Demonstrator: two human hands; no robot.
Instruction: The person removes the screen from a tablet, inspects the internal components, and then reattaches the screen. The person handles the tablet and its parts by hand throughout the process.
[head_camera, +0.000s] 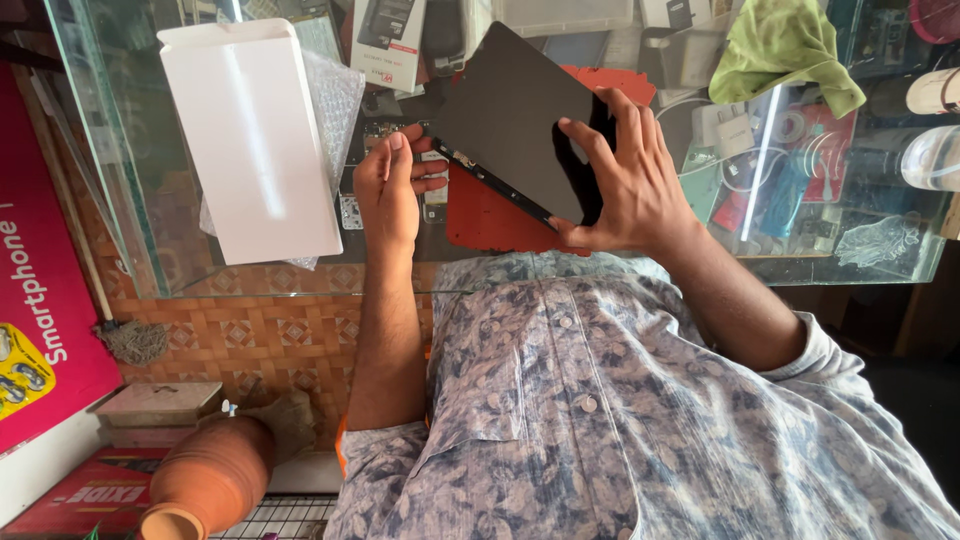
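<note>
Shop counter, glass top (150, 250), phone accessories visible beneath; tiled floor below, head view looking down over patterned shirt. Far left, 9 o'clock: pink poster (40, 290). Lower left, 7 o'clock: clay pot (205, 480) on floor. Upper left, 11 o'clock: white box (250, 140) lying on bubble wrap (335, 100) on the glass. Centre: left hand (390, 185), fingers curled together, pinching lower-left edge of black panel (520, 120); exact contact partly hidden, so clamp strength cannot tell. Black panel held above the glass at 12 o'clock, flat face toward camera, tilted; long axis runs 10-to-4 o'clock, top corner pointing to 12. Thin dark strip along lower edge looks slightly separated from the panel. Under it, red sheet (490, 220) on the counter. Right of centre: right hand (625, 180), fingers spread, clamped over panel's right side, thumb under bottom corner. Far right, 1 o'clock: green cloth (780, 50) bunched on the glass.

Risk, as judgement: panel likely thin and brittle, could crack from uneven pull between hands; could slip and strike glass top, since grip sits only on edges; loose edge strip could tear.
</note>
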